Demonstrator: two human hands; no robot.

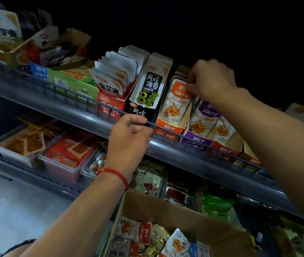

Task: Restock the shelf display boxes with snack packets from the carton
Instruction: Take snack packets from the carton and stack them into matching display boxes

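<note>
A: How far along does the restocking look?

B: Partway, I'd judge. The orange display box (173, 115) on the upper shelf already holds a row of orange packets (175, 101), and the right hand (210, 78) is at the top of that row, fingers curled round the packet tops as if settling them in.

A: And the left hand?

B: The left hand (129, 132) is left of the orange display box and lower, fingers hooked over the wire rail (84, 101) at the shelf front, just under the black box (145, 95). It carries no packet.

A: What about the neighbours?

B: The purple box (199, 132), touching the orange display box on its right, looks fairly full. The red box (225, 145) beyond that shows few packets and bare cardboard inside, so I'd guess it needs topping up.

A: Is there stock left?

B: Plenty. The carton (184, 216) sits below the orange display box, in front of the lower shelf, open, with loose packets (177, 242) of several colours still heaped in it. So a good share of the job remains.
</note>
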